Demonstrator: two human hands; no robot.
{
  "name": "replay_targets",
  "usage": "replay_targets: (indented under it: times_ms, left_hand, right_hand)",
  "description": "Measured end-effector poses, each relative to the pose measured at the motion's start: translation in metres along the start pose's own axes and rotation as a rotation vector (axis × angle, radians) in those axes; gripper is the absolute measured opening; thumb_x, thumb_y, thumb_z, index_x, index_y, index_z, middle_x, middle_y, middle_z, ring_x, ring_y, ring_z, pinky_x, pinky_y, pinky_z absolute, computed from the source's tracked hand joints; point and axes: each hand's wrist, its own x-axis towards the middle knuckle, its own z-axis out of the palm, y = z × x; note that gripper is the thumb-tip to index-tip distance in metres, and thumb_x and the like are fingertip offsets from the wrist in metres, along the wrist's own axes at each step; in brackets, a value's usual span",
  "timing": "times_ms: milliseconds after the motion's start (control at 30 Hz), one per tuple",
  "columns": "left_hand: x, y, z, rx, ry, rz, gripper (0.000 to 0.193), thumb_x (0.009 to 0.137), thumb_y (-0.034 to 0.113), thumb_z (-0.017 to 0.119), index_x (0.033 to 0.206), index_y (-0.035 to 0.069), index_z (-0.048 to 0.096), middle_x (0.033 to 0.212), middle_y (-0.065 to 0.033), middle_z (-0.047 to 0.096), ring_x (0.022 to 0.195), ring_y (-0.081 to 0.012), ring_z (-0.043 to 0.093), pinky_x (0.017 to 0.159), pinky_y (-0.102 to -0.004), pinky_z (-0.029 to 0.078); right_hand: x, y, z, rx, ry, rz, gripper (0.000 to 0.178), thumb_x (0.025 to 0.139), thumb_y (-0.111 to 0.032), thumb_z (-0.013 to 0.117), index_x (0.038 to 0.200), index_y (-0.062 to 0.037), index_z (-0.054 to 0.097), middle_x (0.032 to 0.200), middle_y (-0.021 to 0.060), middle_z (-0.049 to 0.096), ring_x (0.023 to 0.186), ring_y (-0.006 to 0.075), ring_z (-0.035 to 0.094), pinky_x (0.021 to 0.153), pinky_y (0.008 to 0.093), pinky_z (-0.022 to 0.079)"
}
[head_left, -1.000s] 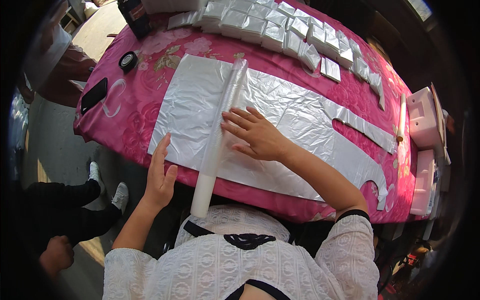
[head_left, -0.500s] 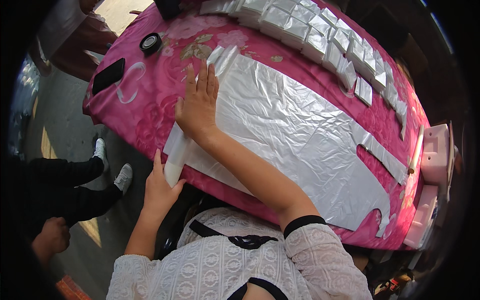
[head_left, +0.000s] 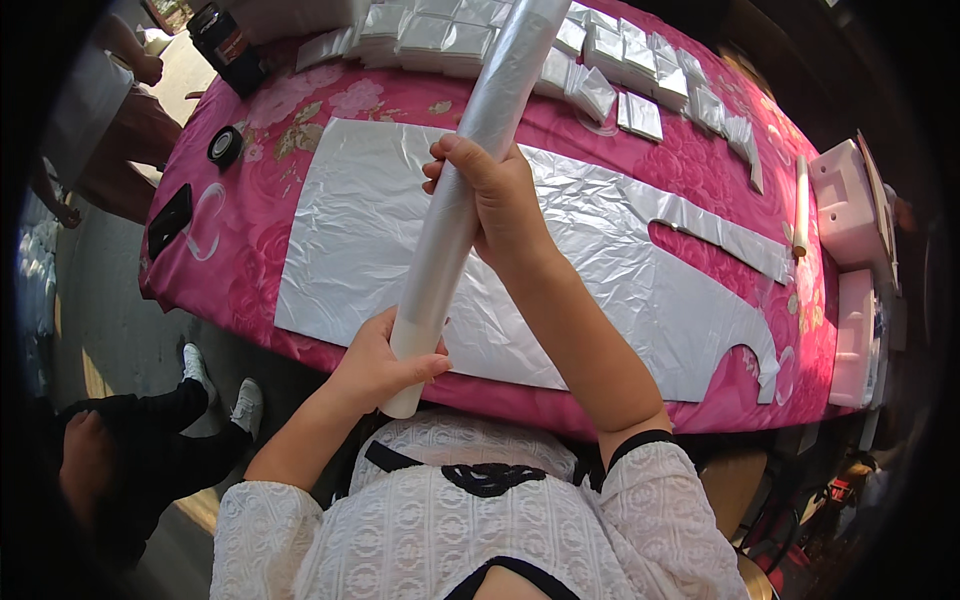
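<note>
A long roll of translucent plastic film (head_left: 436, 255) is held up slantwise above the table, its lower end towards my body. My left hand (head_left: 384, 362) wraps round that lower end, where a pale core shows. Higher up, my right hand (head_left: 497, 200) is closed round the roll, thumb over its top. Beneath lies a thin, wrinkled white plastic sheet (head_left: 590, 280), spread flat, with strap-like cut-outs at its right end. The roll and my arms hide part of it.
Folded white plastic packets (head_left: 430, 40) line the far side of the pink flowered tablecloth (head_left: 255, 265). A tape roll (head_left: 225, 146), phone (head_left: 170, 220) and dark jar (head_left: 225, 45) sit left. Foam boxes (head_left: 850, 205) and a stick (head_left: 801, 205) stand right. People are at the left.
The roll, earlier lying on the sheet's left end, is now lifted off and tilted over its middle. My right hand went from flat with spread fingers to gripping it. The view has shifted.
</note>
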Motion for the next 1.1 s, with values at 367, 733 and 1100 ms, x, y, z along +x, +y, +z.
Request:
replay_targets:
  times_ms: [367, 733, 1100]
  left_hand:
    - [0.018, -0.009, 0.043, -0.421, -0.49, -0.176, 0.048, 0.073, 0.026, 0.07, 0.106, 0.0, 0.048, 0.078, -0.0054, 0.055, 0.064, -0.0115, 0.055, 0.059, -0.0265, 0.049]
    - [0.038, -0.031, 0.059, 0.199, -0.019, -0.031, 0.047, 0.089, 0.032, 0.054, 0.121, 0.0, 0.042, 0.085, -0.0083, 0.058, 0.069, -0.0138, 0.059, 0.062, -0.0291, 0.051]
    - [-0.014, -0.075, -0.013, -0.36, -0.517, -0.605, 0.073, 0.071, 0.051, 0.067, 0.117, -0.002, 0.049, 0.064, -0.005, 0.052, 0.051, -0.0135, 0.053, 0.047, -0.0263, 0.046]
  right_hand:
    - [-0.05, -0.016, -0.051, 0.289, 0.108, -0.04, 0.047, 0.075, -0.019, 0.068, 0.108, -0.0011, 0.039, 0.083, 0.0063, 0.051, 0.071, 0.0138, 0.056, 0.063, 0.0293, 0.05]
    - [-0.075, 0.02, -0.072, -0.044, 0.382, -0.058, 0.053, 0.076, -0.02, 0.069, 0.111, 0.0041, 0.037, 0.092, 0.0124, 0.051, 0.079, 0.0186, 0.058, 0.068, 0.0318, 0.051]
    - [-0.036, -0.038, -0.207, -0.325, 0.516, 0.01, 0.029, 0.083, -0.023, 0.061, 0.106, -0.0054, 0.054, 0.092, 0.003, 0.061, 0.081, 0.0102, 0.054, 0.069, 0.0232, 0.044]
